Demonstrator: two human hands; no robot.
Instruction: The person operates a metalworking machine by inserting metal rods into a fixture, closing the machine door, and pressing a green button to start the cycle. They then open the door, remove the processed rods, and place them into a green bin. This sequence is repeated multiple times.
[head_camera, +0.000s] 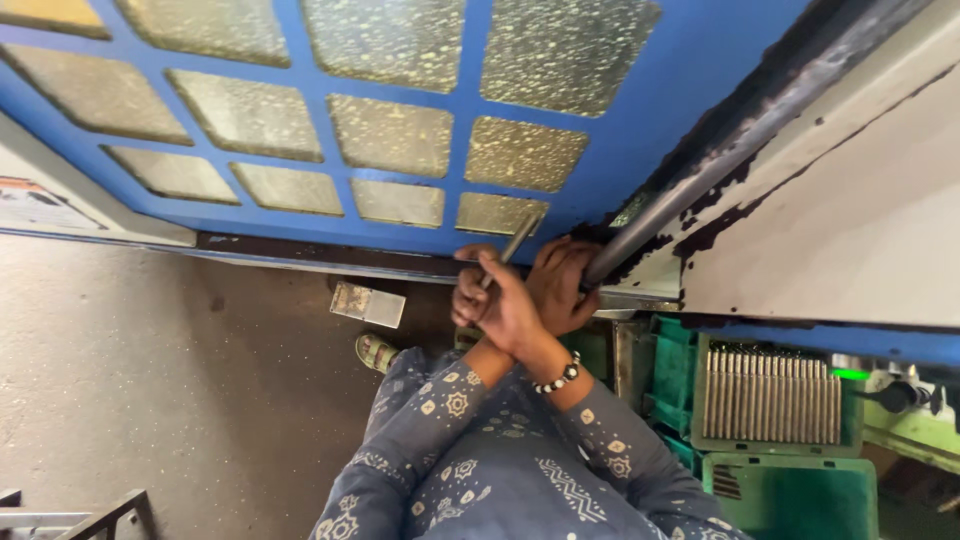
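Two hands meet at the picture's centre, wrists crossed. At nine o'clock of them a small card (368, 304) lies on the floor (150, 380). One hand (497, 305), which side I cannot tell, keeps its grip closed around a thin metal rod (512, 247) pointing to one o'clock. Just beside it the other hand (562, 285) clasps a long grey bar (720, 150). At four o'clock sits a green case (765, 400).
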